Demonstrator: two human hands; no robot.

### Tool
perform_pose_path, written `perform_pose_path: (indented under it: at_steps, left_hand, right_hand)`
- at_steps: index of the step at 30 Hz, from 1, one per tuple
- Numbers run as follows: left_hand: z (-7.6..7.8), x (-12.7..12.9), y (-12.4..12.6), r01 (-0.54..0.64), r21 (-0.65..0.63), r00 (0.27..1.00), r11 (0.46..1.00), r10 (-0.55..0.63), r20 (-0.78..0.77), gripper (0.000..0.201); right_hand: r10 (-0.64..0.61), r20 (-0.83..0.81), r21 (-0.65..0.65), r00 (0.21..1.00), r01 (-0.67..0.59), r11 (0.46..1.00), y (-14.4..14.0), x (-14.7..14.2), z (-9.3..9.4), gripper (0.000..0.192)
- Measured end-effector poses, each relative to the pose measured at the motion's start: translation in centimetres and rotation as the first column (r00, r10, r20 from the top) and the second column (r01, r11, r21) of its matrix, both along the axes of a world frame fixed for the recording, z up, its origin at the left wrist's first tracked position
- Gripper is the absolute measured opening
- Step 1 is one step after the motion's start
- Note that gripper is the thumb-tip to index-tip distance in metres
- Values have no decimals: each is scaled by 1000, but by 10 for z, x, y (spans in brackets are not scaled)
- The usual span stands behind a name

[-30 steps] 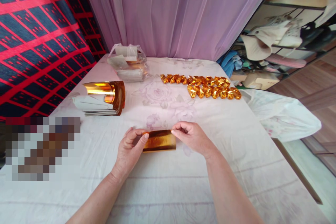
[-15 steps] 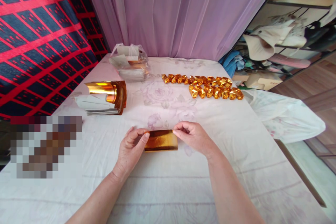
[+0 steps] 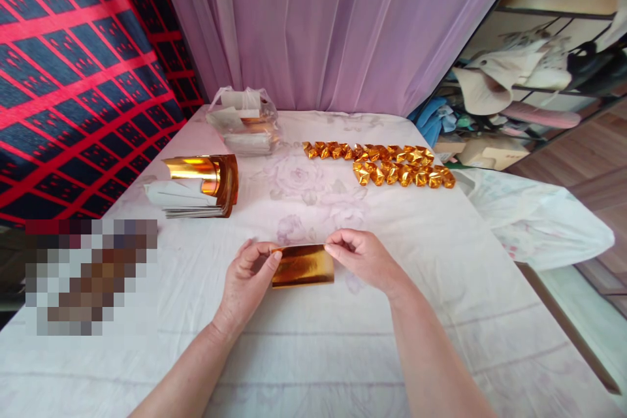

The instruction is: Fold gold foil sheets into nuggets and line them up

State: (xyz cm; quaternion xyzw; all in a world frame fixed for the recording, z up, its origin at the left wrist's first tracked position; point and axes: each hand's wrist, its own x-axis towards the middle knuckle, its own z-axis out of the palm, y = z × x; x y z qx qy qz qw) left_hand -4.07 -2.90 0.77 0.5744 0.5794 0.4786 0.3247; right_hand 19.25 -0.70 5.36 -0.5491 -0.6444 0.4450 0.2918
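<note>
Hands (image 3: 247, 281) (image 3: 362, 258) pinch gold foil sheet (image 3: 302, 266); no writing legible.

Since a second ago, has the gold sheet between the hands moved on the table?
No. The gold sheet sits just below the same faded flower print on the tablecloth, pinched at its ends by left hand and right hand. Only the camera shifted.

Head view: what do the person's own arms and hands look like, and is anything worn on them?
Both forearms are bare as far as the picture shows: no sleeves in view. The left hand and right hand wear no gloves, and no rings, watch or bracelets are visible. The nails look short and unpainted. The fingers show no markings or tape.
</note>
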Motion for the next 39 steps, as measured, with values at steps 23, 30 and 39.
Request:
perform_pose_path:
  at_steps: [23,30,39]
  left_hand:
    - [6,3,-1,29,28,987,999,-24,-158,15]
    - [6,1,2,48,107,938,993,-8,-346,13]
    - [0,-1,4,103,131,805,986,-5,-594,13]
  right_hand:
    - [-8,37,-36,999,9,999,1,1,-3,18]
    - [-11,101,-40,995,15,999,2,0,-5,18]
    - [-18,348,41,937,4,999,4,-7,-12,17]
